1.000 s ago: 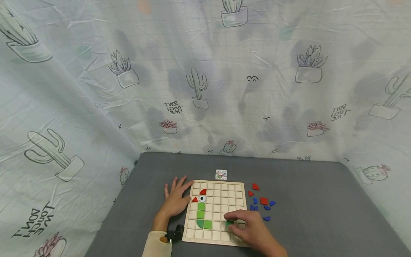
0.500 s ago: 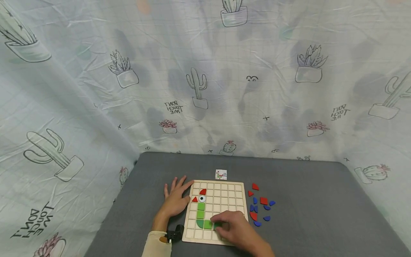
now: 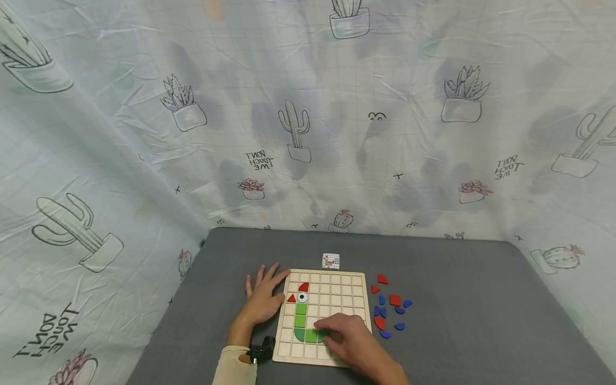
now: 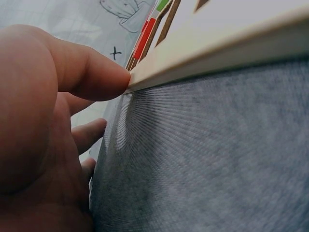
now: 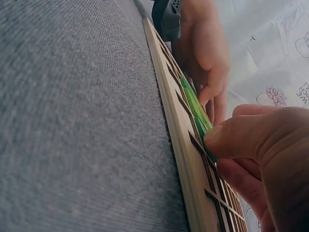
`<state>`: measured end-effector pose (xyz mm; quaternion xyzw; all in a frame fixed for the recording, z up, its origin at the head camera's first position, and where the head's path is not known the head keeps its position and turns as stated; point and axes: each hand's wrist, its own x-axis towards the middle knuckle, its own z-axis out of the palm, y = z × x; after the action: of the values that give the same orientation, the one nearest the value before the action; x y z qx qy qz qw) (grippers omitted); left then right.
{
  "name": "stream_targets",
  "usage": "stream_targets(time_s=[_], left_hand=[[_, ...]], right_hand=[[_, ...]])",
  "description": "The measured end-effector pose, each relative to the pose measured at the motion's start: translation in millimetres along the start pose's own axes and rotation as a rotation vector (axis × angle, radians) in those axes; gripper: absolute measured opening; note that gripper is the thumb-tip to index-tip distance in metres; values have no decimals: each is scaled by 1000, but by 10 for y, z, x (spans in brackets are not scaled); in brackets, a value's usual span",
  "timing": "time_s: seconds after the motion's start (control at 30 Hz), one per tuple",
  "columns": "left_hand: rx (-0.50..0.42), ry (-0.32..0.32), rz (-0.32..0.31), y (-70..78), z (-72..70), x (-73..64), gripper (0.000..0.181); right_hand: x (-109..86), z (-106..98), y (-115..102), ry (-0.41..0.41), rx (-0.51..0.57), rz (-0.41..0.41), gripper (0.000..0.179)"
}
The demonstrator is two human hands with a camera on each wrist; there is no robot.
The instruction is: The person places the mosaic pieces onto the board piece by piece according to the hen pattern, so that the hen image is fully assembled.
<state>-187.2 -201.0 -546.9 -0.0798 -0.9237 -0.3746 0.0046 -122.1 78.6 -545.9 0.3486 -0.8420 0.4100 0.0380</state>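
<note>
A wooden grid board (image 3: 337, 305) lies on the table. My left hand (image 3: 262, 302) rests along its left side with fingers spread; in the left wrist view the thumb (image 4: 91, 72) touches the board's edge. Over the lower middle of the grid, my right hand (image 3: 353, 334) pinches a dark green rounded piece (image 3: 321, 336) between thumb and forefinger. This piece sits right beside a light green square (image 3: 311, 336), partly hidden by the fingertips. A dark green quarter-circle (image 3: 299, 335) lies left of that square. Above stand light green squares (image 3: 300, 321), a round eye piece (image 3: 302, 297), a red triangle (image 3: 291, 299) and a red quarter-circle (image 3: 304, 287).
Right of the board lie loose pieces: a red square (image 3: 395, 300), other red pieces such as a quarter-circle (image 3: 382, 279), and several blue pieces (image 3: 399, 326). A small picture card (image 3: 330, 261) lies beyond the board's far edge. A patterned curtain (image 3: 327, 133) hangs behind the table.
My right hand has moved left across the board with the dark green piece, bringing it up against the light green square. My left hand has stayed in place.
</note>
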Motion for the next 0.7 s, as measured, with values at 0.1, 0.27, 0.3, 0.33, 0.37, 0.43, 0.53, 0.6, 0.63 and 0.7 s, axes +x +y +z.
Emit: stream_targets(time_s=[0.1, 0.27, 0.3, 0.33, 0.37, 0.43, 0.53, 0.6, 0.63, 0.7], left_hand=[[-4, 0, -1, 2, -4, 0, 64], [-3, 1, -5, 10, -8, -3, 64], [-3, 0, -5, 12, -10, -3, 64], [-3, -2, -7, 15, -12, -5, 64], [-2, -5, -9, 17, -13, -6, 64], [-4, -11, -11, 19, -16, -8, 64], [-8, -16, -11, 17, -21, -7, 64], [-12, -18, -9, 11, -22, -4, 64], [-11, -17, -8, 7, -21, -2, 64], [-10, -15, -7, 0, -17, 2, 64]], right_hand=[[5, 3, 0, -7, 16, 21, 36], [7, 9, 1, -15, 12, 32, 36], [7, 10, 3, -13, 13, 29, 36], [7, 9, 6, -8, 12, 22, 36], [6, 7, 8, -2, 14, 17, 35], [2, -7, 13, 10, 32, 15, 35], [-9, -58, 14, 25, 50, 30, 33], [-19, -113, 18, 33, 61, 53, 32], [-23, -146, 22, 40, 59, 60, 32], [-37, -224, 37, 54, 56, 76, 32]])
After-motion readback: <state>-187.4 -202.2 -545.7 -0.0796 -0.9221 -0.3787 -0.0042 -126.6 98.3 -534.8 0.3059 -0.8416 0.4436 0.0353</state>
